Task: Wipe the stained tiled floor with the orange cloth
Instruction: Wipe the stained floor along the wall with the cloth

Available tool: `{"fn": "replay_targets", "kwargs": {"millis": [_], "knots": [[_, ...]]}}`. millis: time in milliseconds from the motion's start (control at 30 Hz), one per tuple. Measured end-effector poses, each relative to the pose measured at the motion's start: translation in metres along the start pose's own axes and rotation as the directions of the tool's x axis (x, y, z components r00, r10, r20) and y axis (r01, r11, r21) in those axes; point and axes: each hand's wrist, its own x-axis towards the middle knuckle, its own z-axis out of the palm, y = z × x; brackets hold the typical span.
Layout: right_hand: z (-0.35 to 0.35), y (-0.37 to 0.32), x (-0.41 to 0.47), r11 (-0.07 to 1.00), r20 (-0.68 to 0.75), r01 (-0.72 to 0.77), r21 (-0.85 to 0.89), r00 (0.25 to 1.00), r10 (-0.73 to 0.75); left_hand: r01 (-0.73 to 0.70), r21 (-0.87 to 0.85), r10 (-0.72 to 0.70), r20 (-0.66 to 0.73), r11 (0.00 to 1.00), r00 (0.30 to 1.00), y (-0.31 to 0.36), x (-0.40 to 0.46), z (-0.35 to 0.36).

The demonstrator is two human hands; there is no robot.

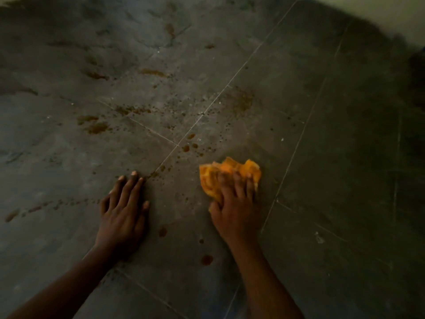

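A crumpled orange cloth (pixel 230 172) lies on the dark grey tiled floor (pixel 333 157), pressed down under my right hand (pixel 234 203), whose fingers grip it. My left hand (pixel 124 208) rests flat on the floor to the left, fingers spread, holding nothing. Brown stains and splatter dots (pixel 190 146) spread across the tiles ahead of and between both hands. Larger smears (pixel 94 125) sit farther left, and a dull patch (pixel 239 100) lies beyond the cloth.
Pale grout lines (pixel 207 111) cross the floor diagonally. A few brown drops (pixel 206 259) lie between my forearms. A light wall base (pixel 379 10) shows at the top right, with a dark shadowed area along the right edge.
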Motion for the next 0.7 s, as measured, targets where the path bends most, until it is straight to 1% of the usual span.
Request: {"fn": "replay_targets", "kwargs": {"millis": [33,67,100,167,200,233,300,367,433,467,500,533,600,633,667,700], "knots": [[-0.002,0.015,-0.007,0.999,0.020,-0.026,-0.019,0.999,0.027,-0.001,0.005,0.001,0.004,1.000,1.000,0.001,0.000,-0.001],[-0.004,0.030,-0.002,0.993,0.025,-0.107,-0.045,0.994,0.108,-0.001,0.011,0.001,0.012,1.000,1.000,0.002,0.000,0.000],[-0.007,0.042,0.014,0.972,0.003,-0.228,-0.063,0.974,0.229,0.003,0.017,-0.003,0.016,1.000,1.000,0.003,0.000,0.000],[-0.009,0.040,0.064,0.896,-0.002,-0.444,-0.021,0.896,0.444,0.013,0.030,-0.013,0.006,0.999,1.000,0.001,0.001,0.003],[-0.011,0.028,0.086,0.875,0.049,-0.483,0.010,0.875,0.482,0.011,0.038,-0.011,0.003,0.999,1.000,0.001,0.002,0.004],[-0.008,0.010,0.098,0.889,0.092,-0.457,0.013,0.886,0.454,0.009,0.044,-0.010,0.005,0.999,1.000,0.001,0.002,0.004],[0.000,-0.030,0.086,0.962,0.120,-0.272,0.029,0.956,0.267,0.014,0.037,-0.015,0.001,0.999,1.000,0.003,0.003,0.003],[0.010,-0.052,0.022,0.991,0.066,-0.128,0.040,0.990,0.126,0.014,0.047,-0.014,0.000,0.999,1.000,0.004,0.001,0.000],[0.007,-0.039,-0.038,0.998,0.018,-0.061,0.011,0.998,0.061,0.010,0.051,-0.011,0.003,0.999,1.000,0.006,-0.002,0.000],[0.008,-0.024,-0.051,0.997,0.017,-0.074,-0.020,0.997,0.074,0.007,0.051,-0.007,0.006,0.999,1.000,0.005,-0.003,0.001],[0.006,-0.010,-0.047,0.992,0.003,-0.122,-0.039,0.993,0.122,0.004,0.050,-0.004,-0.002,0.999,1.000,0.006,-0.003,0.000],[0.005,0.001,-0.033,0.978,-0.029,-0.200,-0.050,0.980,0.199,-0.002,0.052,0.002,-0.012,0.999,1.000,0.006,-0.002,0.000],[0.006,-0.004,0.004,0.937,-0.055,-0.349,-0.001,0.936,0.349,-0.007,0.049,0.008,-0.023,0.999,1.000,0.005,-0.002,0.001],[0.009,-0.016,0.018,0.925,-0.029,-0.380,0.025,0.924,0.381,-0.006,0.044,0.007,-0.026,0.999,1.000,0.005,-0.002,0.002],[0.014,-0.030,0.024,0.931,-0.009,-0.364,0.036,0.931,0.364,-0.007,0.036,0.007,-0.026,0.999,1.000,0.005,-0.001,0.002],[0.018,-0.043,0.020,0.956,-0.004,-0.290,0.047,0.957,0.291,-0.003,0.023,0.003,-0.025,1.000,1.000,0.006,0.000,0.001]]}}
